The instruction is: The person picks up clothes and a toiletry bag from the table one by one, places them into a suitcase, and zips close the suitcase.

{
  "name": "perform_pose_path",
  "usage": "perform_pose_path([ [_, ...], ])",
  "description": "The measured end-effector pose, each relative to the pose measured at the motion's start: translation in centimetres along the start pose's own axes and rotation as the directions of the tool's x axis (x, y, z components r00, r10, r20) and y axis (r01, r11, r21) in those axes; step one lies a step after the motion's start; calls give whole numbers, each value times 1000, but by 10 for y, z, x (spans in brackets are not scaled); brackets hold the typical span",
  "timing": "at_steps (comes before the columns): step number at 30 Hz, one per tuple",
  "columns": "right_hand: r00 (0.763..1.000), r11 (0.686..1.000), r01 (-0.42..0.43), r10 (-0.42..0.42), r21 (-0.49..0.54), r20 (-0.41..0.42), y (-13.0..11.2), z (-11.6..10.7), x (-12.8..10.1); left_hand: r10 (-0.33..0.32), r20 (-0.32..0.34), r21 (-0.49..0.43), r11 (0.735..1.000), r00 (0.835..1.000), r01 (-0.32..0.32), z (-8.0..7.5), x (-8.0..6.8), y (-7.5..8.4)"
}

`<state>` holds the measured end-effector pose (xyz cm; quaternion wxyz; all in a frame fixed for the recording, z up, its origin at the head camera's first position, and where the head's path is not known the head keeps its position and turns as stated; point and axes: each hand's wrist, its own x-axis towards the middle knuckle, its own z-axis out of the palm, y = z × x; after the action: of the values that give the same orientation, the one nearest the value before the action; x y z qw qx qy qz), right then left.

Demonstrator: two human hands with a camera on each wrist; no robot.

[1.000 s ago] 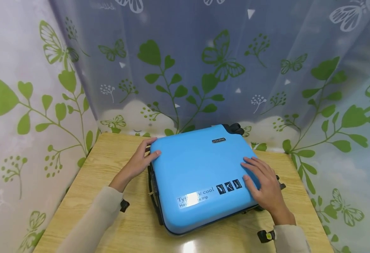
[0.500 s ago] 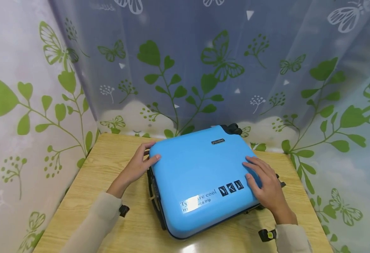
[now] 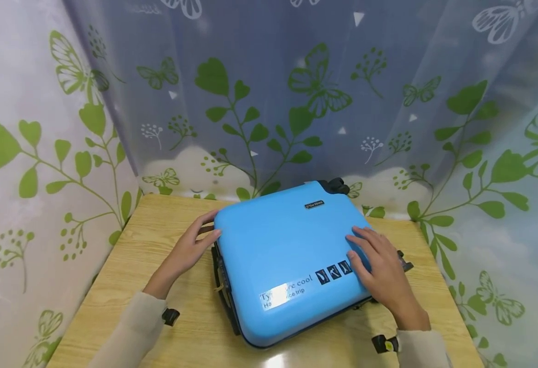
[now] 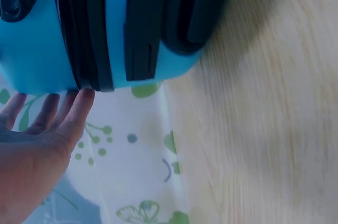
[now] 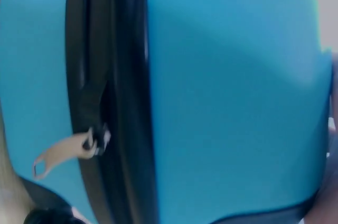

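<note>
A light blue hard-shell suitcase (image 3: 287,240) lies flat on the wooden table, with its lettered face up. My left hand (image 3: 183,253) is at its far left corner, fingers stretched and thumb by the top edge. In the left wrist view, the left hand's fingertips (image 4: 84,97) meet the end of the shell beside the black zip seam (image 4: 79,28). On the right part of the lid rests my right hand (image 3: 383,271), its fingers loosely spread. A metal zip pull (image 5: 63,152) hangs from the seam in the right wrist view.
The wooden table (image 3: 158,225) extends round the suitcase. Patterned curtains (image 3: 259,102) stand close behind it and at both sides. Black wheels stick out at the suitcase's far right corner (image 3: 335,186) and right side (image 3: 404,261). A black carry handle (image 3: 225,301) runs along its left side.
The suitcase has turned and slid slightly toward me. My left hand has shifted left, and its thumb has moved from the lid to its edge. My right hand stays on the lid.
</note>
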<state>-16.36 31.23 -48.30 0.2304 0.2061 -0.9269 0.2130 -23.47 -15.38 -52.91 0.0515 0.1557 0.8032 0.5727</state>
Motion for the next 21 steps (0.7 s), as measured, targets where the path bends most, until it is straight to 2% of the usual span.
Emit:
perform_pose_path([
  [5, 999, 1000, 8, -6, -26, 53, -17, 1, 3, -21, -12, 42, 999, 1000, 22, -5, -13, -6],
  [12, 989, 999, 42, -38, -29, 141, -39, 8, 9, -70, 14, 125, 990, 997, 68, -6, -34, -13],
  [16, 979, 998, 54, -48, -28, 199, -51, 10, 11, -88, 92, 169, 983, 992, 71, -5, -45, -17],
  [21, 964, 997, 77, -69, -24, 257, -65, 10, 13, -106, 255, 143, 987, 961, 71, -1, -56, -20],
])
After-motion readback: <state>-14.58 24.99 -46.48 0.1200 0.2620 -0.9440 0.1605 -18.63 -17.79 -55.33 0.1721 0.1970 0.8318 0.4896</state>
